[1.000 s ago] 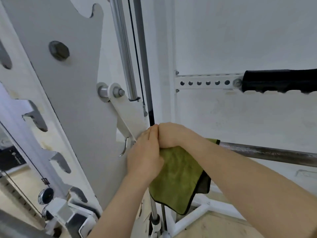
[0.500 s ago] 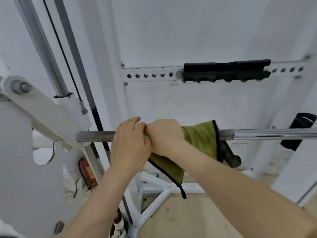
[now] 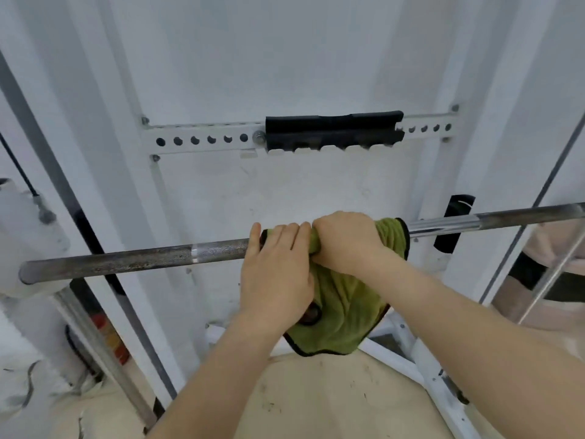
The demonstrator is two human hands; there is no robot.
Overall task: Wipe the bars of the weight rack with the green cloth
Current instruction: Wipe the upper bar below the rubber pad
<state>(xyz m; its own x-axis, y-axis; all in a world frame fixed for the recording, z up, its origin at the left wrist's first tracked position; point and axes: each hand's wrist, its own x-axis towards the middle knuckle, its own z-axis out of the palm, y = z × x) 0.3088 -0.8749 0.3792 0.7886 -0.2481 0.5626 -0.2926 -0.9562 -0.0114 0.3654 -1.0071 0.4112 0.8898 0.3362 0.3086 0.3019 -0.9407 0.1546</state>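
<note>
Cloth: the green cloth (image 3: 343, 315) wraps the steel bar (image 3: 142, 258) mid-span, with its tail hanging below.
Grip: the right hand (image 3: 345, 242) clenches the cloth round the bar. The left hand (image 3: 275, 274), touching it, curls over the cloth's edge.
Technique: a snug wrap and firm strokes likely suit the rust-flecked knurling. The loose tail could snag.

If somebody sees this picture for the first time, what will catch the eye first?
At the centre, the left hand and the right hand grip the green cloth wrapped round the horizontal steel bar, its loose end hanging below. Above them, a black pad sits on a white perforated rail.
</note>
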